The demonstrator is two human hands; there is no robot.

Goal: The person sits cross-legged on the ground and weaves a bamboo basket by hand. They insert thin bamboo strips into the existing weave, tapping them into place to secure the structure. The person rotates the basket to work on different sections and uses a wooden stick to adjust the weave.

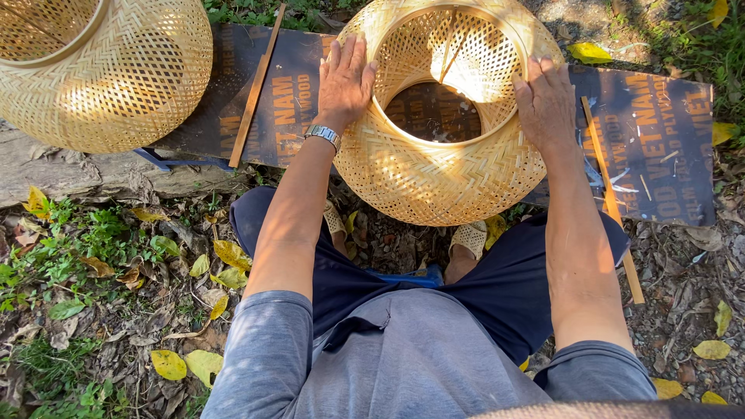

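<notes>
Bamboo everywhere here. Biggest thing is the dark plywood board (660,140) lying flat on the ground across the far side, printed lettering on it. On it sits a round woven bamboo basket (434,174), open mouth facing up, right in the middle and just beyond the person's knees. A second woven basket (101,77) sits at the far left, well apart from the first. Two thin bamboo strips lie on the board, one (254,89) left of the middle basket, one (609,194) to its right. Left hand (344,81), wristwatch (323,135) on it, lies flat with fingers spread on the basket's left shoulder. Right hand (545,101) rests open-palmed on the right rim, fingers loosely together. Neither is clenched, just pressing the weave.
</notes>
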